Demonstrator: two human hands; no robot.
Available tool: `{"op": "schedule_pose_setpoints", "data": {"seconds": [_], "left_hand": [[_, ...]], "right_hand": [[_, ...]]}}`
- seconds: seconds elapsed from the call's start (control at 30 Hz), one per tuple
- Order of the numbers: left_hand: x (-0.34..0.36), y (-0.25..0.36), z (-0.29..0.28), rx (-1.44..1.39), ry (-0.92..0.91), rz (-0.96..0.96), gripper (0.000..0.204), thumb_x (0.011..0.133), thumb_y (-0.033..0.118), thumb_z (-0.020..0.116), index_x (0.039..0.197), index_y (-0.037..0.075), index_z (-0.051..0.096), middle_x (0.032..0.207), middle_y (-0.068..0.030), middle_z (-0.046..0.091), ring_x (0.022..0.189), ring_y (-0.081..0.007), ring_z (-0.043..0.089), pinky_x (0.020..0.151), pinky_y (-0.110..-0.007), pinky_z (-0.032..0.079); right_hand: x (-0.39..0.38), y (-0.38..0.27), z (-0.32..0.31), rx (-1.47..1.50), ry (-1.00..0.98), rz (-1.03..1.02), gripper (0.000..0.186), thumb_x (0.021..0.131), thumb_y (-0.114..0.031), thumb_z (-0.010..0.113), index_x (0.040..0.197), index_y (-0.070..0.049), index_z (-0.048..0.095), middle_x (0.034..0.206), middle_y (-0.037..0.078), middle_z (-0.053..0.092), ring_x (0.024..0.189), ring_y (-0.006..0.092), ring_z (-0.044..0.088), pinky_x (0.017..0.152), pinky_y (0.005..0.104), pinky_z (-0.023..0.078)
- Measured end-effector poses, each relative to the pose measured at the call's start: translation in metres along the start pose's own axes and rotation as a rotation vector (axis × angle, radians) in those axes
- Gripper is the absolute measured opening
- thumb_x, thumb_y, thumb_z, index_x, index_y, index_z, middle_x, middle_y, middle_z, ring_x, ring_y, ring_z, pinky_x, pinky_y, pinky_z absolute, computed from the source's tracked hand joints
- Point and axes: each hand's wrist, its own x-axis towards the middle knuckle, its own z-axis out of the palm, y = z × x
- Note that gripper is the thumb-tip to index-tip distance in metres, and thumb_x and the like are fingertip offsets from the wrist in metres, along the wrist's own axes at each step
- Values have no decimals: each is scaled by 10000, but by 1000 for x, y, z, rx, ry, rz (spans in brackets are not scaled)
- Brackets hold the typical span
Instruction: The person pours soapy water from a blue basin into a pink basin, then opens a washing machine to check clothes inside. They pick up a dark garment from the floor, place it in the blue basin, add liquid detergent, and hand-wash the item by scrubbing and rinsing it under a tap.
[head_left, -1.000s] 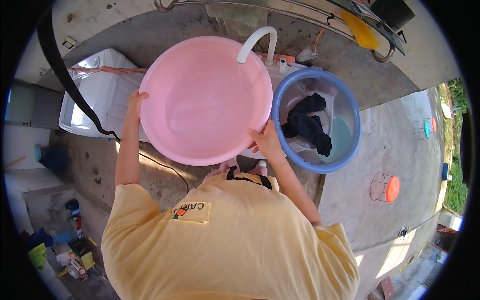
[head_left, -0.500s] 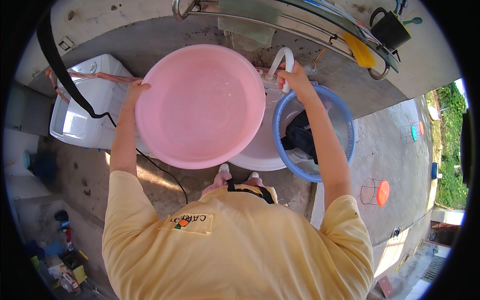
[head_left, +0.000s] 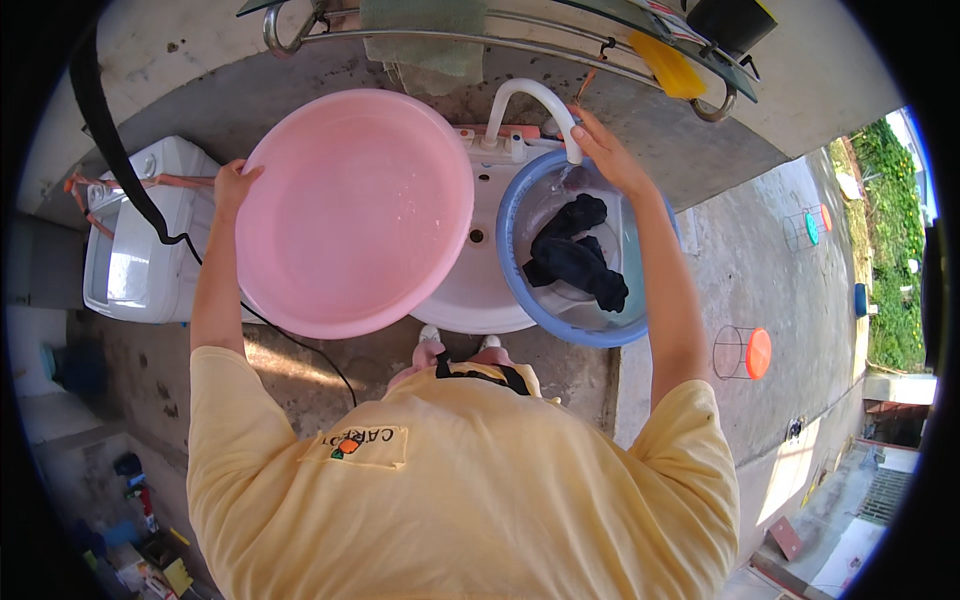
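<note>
My left hand (head_left: 238,186) is closed on the left rim of a big pink basin (head_left: 350,210), which is tilted and has water drops on its inside. Stretched out flat, the fingers of my right hand (head_left: 608,150) touch the side of a curved white faucet (head_left: 530,88) near its mouth. The faucet's mouth is over the blue basin (head_left: 512,262), and a thin stream of water seems to fall from it. Dark wet cloth (head_left: 575,255), perhaps clothing, lies in that basin. Between the two basins shows part of a white sink (head_left: 490,205) with a drain hole.
A white washing machine (head_left: 150,245) stands at the left, with a black strap (head_left: 125,155) hanging before it. Above the sink runs a metal rack (head_left: 520,48) with a green towel (head_left: 425,40) and a yellow cloth (head_left: 668,68). Round-topped wire stools (head_left: 757,354) stand at the right.
The faucet has swung right, from over the sink to over the blue basin. My right hand has gone from gripping it to touching it with straight fingers. More of the dark cloth shows.
</note>
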Motion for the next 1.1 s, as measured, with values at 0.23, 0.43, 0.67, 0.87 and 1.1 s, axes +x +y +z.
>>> {"op": "schedule_pose_setpoints", "data": {"seconds": [0.23,0.43,0.67,0.87,1.1], "left_hand": [[-104,131,-12,-702,253,253,279,836,51,563,1111,23,529,957,-85,576,802,-151,589,766,-265,465],[-246,270,38,-962,-692,267,268,831,-12,540,1098,-10,515,1043,-79,554,984,-149,546,864,-293,447],[-281,313,156,-428,-361,477,779,731,123,661,1381,53,237,1447,-207,146,1340,-336,195,1058,-426,234],[-285,298,189,-543,-214,323,811,714,79,622,1385,5,171,1434,-251,136,1343,-366,160,1088,-391,172],[-291,324,177,-701,-354,203,768,716,68,596,1364,-24,194,1376,-241,265,1288,-374,270,1050,-385,275]], "right_hand": [[-163,122,-65,-995,690,372,702,734,-155,653,1344,-83,311,1177,199,506,1046,354,518,848,429,436],[-199,156,-49,-200,625,650,627,755,-6,575,1330,-78,335,872,176,615,633,273,627,551,369,517],[-183,126,-33,-822,741,231,627,723,10,583,1305,-34,354,1216,209,472,1022,343,541,850,417,447],[-176,98,-30,-879,603,340,601,735,20,545,1298,-82,361,1269,176,431,1049,376,513,811,415,455],[-161,152,-76,-900,537,266,601,742,37,538,1303,-80,356,1287,186,411,1094,389,473,858,428,429]]}}
